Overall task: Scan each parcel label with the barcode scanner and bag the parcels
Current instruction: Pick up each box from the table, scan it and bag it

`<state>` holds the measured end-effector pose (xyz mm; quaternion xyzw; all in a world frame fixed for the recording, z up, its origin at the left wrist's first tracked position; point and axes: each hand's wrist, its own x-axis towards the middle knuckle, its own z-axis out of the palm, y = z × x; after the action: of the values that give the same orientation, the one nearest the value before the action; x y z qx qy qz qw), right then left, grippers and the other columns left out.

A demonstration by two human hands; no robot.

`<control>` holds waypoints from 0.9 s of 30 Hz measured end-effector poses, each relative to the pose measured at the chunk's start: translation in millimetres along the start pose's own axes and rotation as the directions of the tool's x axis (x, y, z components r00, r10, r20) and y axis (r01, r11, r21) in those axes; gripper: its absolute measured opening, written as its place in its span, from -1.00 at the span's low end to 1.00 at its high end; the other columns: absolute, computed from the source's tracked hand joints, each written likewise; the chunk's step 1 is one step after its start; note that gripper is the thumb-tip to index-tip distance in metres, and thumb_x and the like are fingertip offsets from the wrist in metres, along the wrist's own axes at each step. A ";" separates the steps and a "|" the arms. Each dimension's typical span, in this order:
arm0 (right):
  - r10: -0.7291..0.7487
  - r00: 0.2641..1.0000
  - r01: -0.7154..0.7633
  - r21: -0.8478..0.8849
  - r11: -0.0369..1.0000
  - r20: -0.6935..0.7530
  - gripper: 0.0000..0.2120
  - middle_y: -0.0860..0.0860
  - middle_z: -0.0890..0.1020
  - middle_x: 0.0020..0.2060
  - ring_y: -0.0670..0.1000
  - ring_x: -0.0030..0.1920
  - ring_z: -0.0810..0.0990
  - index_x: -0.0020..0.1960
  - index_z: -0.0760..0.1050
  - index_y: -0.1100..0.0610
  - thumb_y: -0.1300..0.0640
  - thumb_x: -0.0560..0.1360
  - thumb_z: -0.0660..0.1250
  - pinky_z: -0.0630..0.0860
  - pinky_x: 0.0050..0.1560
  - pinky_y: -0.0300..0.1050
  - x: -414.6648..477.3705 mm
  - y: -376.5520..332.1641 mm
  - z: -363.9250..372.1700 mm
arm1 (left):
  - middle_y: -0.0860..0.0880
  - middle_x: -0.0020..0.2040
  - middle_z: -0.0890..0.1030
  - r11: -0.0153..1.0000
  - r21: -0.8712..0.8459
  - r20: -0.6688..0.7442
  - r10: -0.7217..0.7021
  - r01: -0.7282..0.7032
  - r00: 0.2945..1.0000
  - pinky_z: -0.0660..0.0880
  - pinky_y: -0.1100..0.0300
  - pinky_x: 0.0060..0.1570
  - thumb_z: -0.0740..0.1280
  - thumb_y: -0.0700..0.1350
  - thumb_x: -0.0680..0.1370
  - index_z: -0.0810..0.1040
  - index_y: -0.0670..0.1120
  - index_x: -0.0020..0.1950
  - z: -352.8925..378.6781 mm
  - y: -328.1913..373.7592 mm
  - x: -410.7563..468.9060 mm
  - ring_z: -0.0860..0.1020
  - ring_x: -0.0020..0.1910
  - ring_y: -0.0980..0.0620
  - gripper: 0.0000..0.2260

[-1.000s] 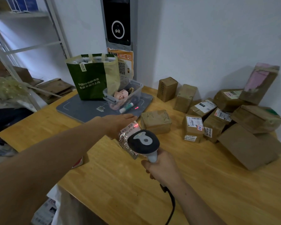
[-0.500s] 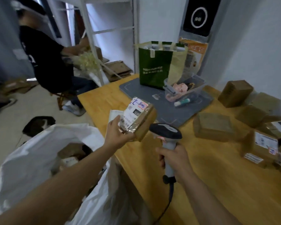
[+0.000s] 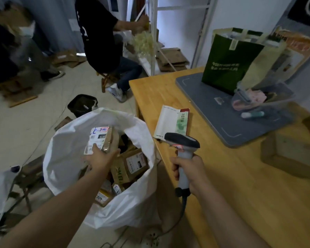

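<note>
My left hand [image 3: 99, 158] holds a small brown parcel [image 3: 101, 139] with a white label over the mouth of a big white bag [image 3: 132, 203] on the floor left of the table. Thumb on the label, fingers under the box. Several labelled parcels [image 3: 131, 165] lie inside the bag. My right hand [image 3: 188, 171] grips the handle of the grey barcode scanner [image 3: 182, 142], held upright above the table's left edge, its cable hanging down. One brown parcel [image 3: 292, 149] lies on the table at the right.
The wooden table [image 3: 240, 194] carries a grey mat [image 3: 213, 108], a green paper bag [image 3: 227, 59], a clear plastic bin [image 3: 263, 99] and a booklet [image 3: 174, 122]. A person in black [image 3: 100, 36] sits by white shelving. A dark bin [image 3: 81, 104] stands on the floor.
My left hand carried the parcel from beside the scanner over the table down and left into the bag's mouth. The view swung left; the scanner stayed in my right hand.
</note>
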<state>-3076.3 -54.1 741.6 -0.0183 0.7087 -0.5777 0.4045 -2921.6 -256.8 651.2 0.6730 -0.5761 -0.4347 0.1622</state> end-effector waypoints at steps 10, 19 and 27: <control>0.063 0.920 0.131 0.454 0.881 -0.387 -0.92 0.10 0.52 -0.46 0.01 -0.51 0.45 -0.16 0.50 0.25 0.33 0.43 0.41 0.41 -0.47 -0.16 -27.5 -7.8 -159.3 | -0.17 0.52 0.09 0.737 0.065 0.511 0.555 -0.673 0.657 0.23 -0.06 0.43 0.45 0.01 0.47 0.20 -0.07 0.53 186.5 125.5 -141.7 0.14 0.49 -0.19 -0.29; 0.150 0.776 0.338 0.604 0.722 -0.613 -0.86 0.09 0.52 -0.50 -0.02 -0.54 0.45 -0.28 0.48 0.23 0.32 0.43 0.38 0.42 -0.49 -0.21 -71.9 4.0 -320.9 | -0.19 0.56 0.01 0.089 0.071 0.853 0.511 -0.994 0.106 0.03 0.01 0.48 0.51 0.03 0.40 -0.04 -0.18 0.57 346.7 199.1 -296.2 -0.03 0.54 -0.17 -0.04; 0.261 0.821 0.213 0.696 0.686 -0.508 -0.85 0.09 0.52 -0.50 0.00 -0.56 0.44 -0.27 0.46 0.24 0.33 0.46 0.35 0.40 -0.50 -0.19 -52.9 33.9 -370.7 | -0.19 0.57 -0.17 -0.131 0.277 0.932 0.279 -0.952 0.233 -0.10 -0.14 0.49 0.52 0.01 0.40 -0.27 -0.10 0.56 422.8 247.0 -293.9 -0.21 0.54 -0.21 0.08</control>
<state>-3246.1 281.4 744.4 0.3268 0.5074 -0.7821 0.1547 -3392.4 61.9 705.1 0.0310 -0.9735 -0.0722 -0.2147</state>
